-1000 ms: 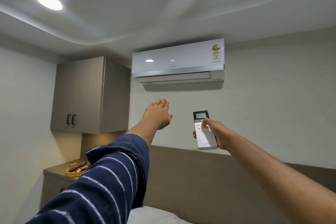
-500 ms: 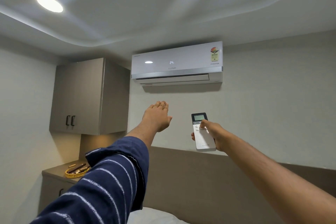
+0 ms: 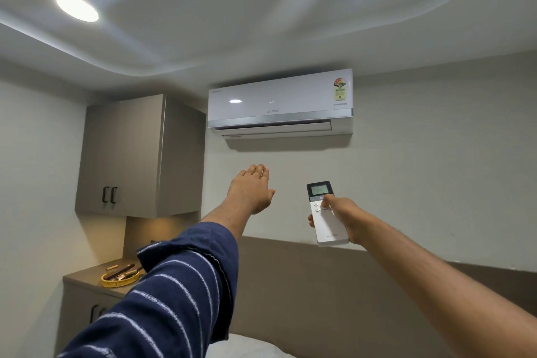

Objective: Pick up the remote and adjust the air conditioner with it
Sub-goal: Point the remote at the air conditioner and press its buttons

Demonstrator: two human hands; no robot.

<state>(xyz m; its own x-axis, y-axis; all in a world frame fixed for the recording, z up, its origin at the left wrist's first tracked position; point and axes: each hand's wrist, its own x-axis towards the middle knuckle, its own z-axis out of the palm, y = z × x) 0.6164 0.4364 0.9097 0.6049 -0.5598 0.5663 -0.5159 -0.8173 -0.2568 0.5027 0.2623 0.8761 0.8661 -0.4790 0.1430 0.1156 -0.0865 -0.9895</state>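
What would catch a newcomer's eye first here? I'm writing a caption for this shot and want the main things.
The white air conditioner high on the far wall draws the eye first, with two outstretched arms below it. The right hand holds a white remote aimed up at it, thumb on the buttons, while the left hand, open and flat, reaches up from a striped navy sleeve. A round ceiling light glows at upper left.

Yellow-rimmed tray point(image 3: 119, 279) on low cabinet point(image 3: 84, 280)

Air conditioner point(image 3: 280, 103) white, silver trim band; remote point(image 3: 327, 213) below it white, black-topped; sleeve point(image 3: 162, 302) navy, thin white stripes; cabinet point(image 3: 136, 155) left of it grey-brown; bowl point(image 3: 119, 279) yellow.
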